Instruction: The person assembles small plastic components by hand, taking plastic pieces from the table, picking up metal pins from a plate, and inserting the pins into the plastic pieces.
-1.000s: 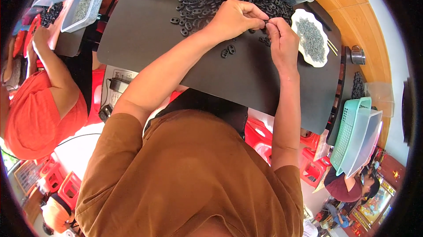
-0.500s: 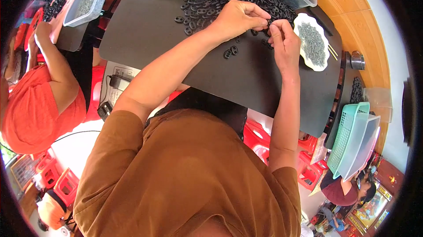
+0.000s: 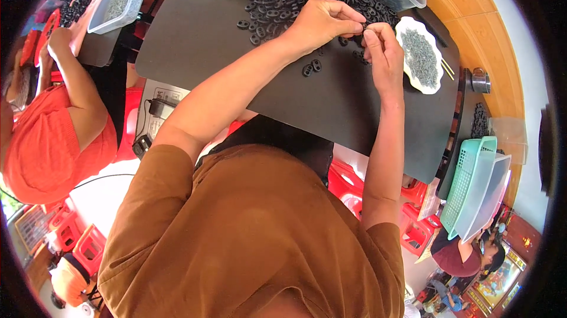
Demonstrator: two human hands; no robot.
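Over the dark table my left hand (image 3: 326,24) and my right hand (image 3: 385,58) meet fingertip to fingertip. Both are closed in a pinch. A small black piece (image 3: 365,26) shows partly at the right fingertips; what the left fingers pinch is too small or hidden to make out. Behind the hands spreads a heap of black oval two-holed plastic pieces (image 3: 274,14). A pair of the same pieces (image 3: 312,68) lies closer to me, below my left wrist. Beside my right hand stands a white scalloped dish (image 3: 429,86) filled with small metal springs (image 3: 420,58).
A clear bin (image 3: 420,0) of black pieces stands at the far right, another bin (image 3: 94,27) at the far left. Thin sticks (image 3: 447,69) and a metal cup (image 3: 480,80) are right of the dish. A green basket (image 3: 466,182) hangs near the right edge. A person in red (image 3: 56,135) sits at left.
The hands stay together, with only slight finger movement at the fingertips. The whole view has shifted slightly.
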